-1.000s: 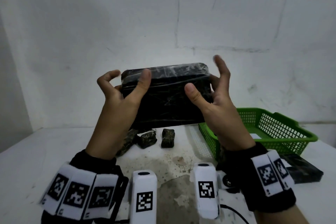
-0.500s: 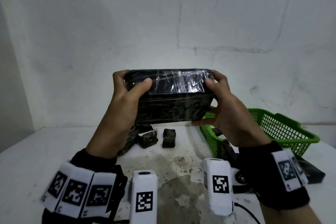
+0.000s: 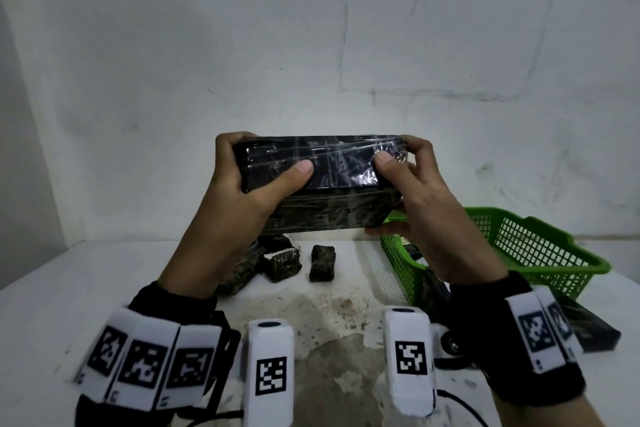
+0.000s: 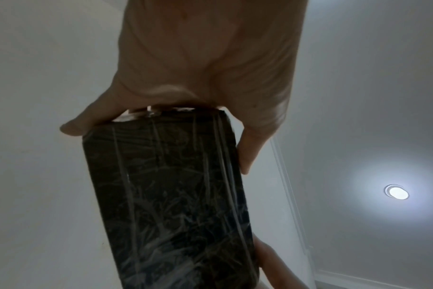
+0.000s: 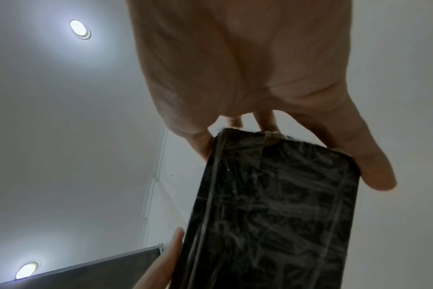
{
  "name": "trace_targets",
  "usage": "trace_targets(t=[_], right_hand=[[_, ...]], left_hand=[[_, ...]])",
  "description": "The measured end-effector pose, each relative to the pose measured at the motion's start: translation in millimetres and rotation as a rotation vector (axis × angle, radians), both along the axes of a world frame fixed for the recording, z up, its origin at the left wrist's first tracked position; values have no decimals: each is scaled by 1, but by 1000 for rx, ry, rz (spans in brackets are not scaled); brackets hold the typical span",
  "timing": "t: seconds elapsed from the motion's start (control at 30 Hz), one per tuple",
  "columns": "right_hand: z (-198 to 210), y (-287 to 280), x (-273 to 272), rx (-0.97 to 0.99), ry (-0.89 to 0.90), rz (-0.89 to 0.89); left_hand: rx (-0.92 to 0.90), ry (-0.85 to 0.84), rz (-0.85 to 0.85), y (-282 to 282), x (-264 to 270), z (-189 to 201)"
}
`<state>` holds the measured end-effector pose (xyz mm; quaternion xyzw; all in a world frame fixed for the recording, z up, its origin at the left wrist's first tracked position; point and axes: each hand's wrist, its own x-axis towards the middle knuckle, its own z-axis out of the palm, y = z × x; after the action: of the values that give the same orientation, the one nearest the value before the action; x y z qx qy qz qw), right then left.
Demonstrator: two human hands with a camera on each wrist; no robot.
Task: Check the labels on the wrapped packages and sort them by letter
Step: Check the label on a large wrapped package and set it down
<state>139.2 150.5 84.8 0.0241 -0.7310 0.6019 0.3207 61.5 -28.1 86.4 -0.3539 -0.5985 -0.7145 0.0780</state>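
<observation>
Left hand (image 3: 242, 191) and right hand (image 3: 415, 198) are both gripping wrapped package (image 3: 332, 198), raised above green basket (image 3: 540, 253).

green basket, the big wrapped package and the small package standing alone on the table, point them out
green basket (image 3: 540, 246), head view, mesh back wall
big wrapped package (image 3: 332, 215), head view, lower front face
small package (image 3: 322, 262), head view, its middle
</observation>
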Motion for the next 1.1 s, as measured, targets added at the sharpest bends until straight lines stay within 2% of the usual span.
trace_targets(t=[0.43,0.7,1.0,1.1], right_hand=[[-6,1,0,63,-13,-56],[-10,-5,-5,-7,18,-89],[-12,-8,-9,24,80,-185],[-12,-9,-8,36,80,-163]], left_hand=[[-83,108,72,6,-1,-3],[-92,95,116,7,-1,-5],[-95,76,173,9,1,-6],[-70,70,202,9,0,-6]])
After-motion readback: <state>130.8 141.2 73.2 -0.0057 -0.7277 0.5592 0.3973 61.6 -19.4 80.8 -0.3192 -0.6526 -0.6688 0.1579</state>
